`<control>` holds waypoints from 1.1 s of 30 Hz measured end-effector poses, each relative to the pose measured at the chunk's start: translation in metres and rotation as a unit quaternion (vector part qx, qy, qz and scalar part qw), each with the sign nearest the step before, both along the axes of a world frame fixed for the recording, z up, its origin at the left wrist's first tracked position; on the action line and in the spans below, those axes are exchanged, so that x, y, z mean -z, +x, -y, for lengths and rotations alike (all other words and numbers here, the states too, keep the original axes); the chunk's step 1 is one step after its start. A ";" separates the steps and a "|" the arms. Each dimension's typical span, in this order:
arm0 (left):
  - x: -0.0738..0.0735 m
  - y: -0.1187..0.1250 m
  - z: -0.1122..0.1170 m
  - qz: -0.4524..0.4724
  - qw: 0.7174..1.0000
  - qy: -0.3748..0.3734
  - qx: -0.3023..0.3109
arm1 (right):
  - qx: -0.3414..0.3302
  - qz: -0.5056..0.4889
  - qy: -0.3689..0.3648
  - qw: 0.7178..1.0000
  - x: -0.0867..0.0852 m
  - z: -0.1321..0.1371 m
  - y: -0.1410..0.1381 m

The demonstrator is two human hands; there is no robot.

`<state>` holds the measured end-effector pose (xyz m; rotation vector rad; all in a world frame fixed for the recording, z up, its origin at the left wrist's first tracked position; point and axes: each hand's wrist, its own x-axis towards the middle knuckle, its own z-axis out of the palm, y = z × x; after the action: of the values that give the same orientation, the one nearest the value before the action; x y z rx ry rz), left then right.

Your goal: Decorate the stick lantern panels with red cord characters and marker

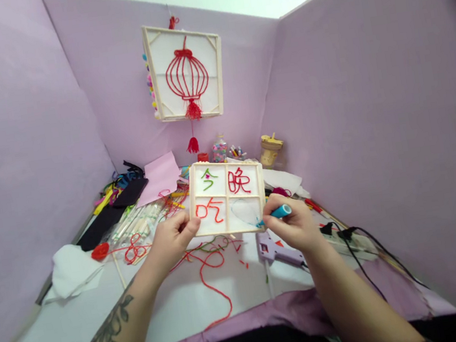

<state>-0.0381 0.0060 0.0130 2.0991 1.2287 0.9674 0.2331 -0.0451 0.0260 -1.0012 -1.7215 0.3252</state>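
My left hand [172, 240] grips the lower left corner of a white four-panel frame [227, 196], holding it up above the table. Three panels carry characters in red and green cord; the lower right panel has only a faint outline. My right hand [294, 225] is closed around a blue pen-like tool [277, 213], its tip touching the frame's lower right panel.
A purple glue gun [274, 248] lies under my right hand, with a power strip and black cables [349, 236] to the right. Red cord [210, 268] trails over the white table. Sticks, paper and jars crowd the back. A lantern frame [186, 70] hangs on the purple wall.
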 end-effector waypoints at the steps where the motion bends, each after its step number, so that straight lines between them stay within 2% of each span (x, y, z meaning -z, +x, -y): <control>1: 0.000 0.000 0.000 0.000 1.000 -0.001 0.000 | 0.002 0.006 0.004 1.000 0.000 0.000 0.000; 11: -0.001 0.002 0.001 0.004 1.000 -0.001 -0.002 | 0.010 0.032 -0.004 0.999 -0.003 -0.001 -0.001; 22: -0.002 0.001 0.001 0.005 1.000 -0.005 0.001 | -0.002 -0.001 -0.034 0.999 -0.001 -0.002 0.001; 24: -0.002 0.001 0.001 0.004 1.000 -0.005 0.000 | -0.014 -0.025 -0.048 0.998 0.001 -0.003 0.001; 26: -0.002 0.001 0.001 0.001 1.000 -0.002 -0.003 | -0.021 -0.109 -0.045 0.993 0.003 -0.005 0.002; 28: -0.002 0.002 0.001 -0.003 1.000 0.001 -0.008 | -0.036 -0.257 -0.028 0.965 0.001 -0.007 0.006; 29: -0.002 0.002 0.001 -0.004 1.000 0.002 -0.010 | -0.057 -0.338 -0.029 0.939 -0.001 -0.007 0.009; 31: -0.002 0.002 0.001 -0.006 1.000 0.004 -0.014 | -0.128 -0.472 -0.069 0.869 -0.006 -0.007 0.016; 33: -0.001 0.001 0.001 -0.007 1.000 0.007 -0.020 | -0.215 -0.560 -0.127 0.790 -0.011 -0.005 0.022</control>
<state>-0.0369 0.0053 0.0140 2.1019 1.2789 0.9838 0.2552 -0.0396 0.0366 -0.3679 -0.7557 1.2030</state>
